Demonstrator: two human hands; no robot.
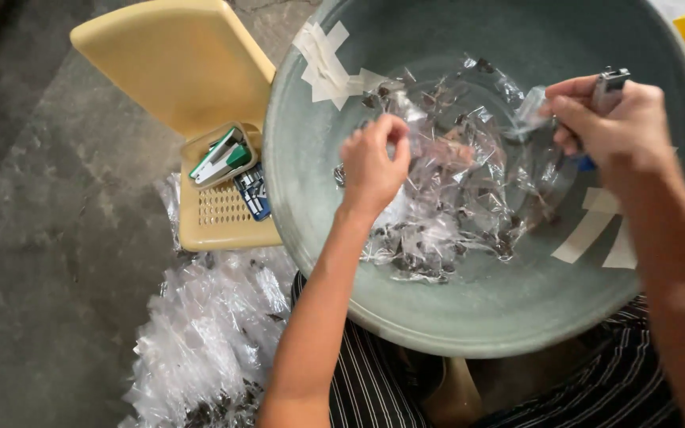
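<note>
A large grey-green basin (469,317) rests on my lap, patched with strips of white tape (324,59). Inside lies a heap of small clear plastic packets (453,214) with dark bits in them. My left hand (373,162) reaches into the heap with its fingers curled, pinching at a clear packet. My right hand (616,119) hovers over the basin's right side, closed on a small metal stapler (610,83) and on the edge of a clear packet (531,107).
A yellow plastic stool (176,63) stands to the left, with a small tray holding a green-and-white stapler (220,157) and a blue box of staples (252,190). A pile of filled clear packets (208,333) lies on the concrete floor below it.
</note>
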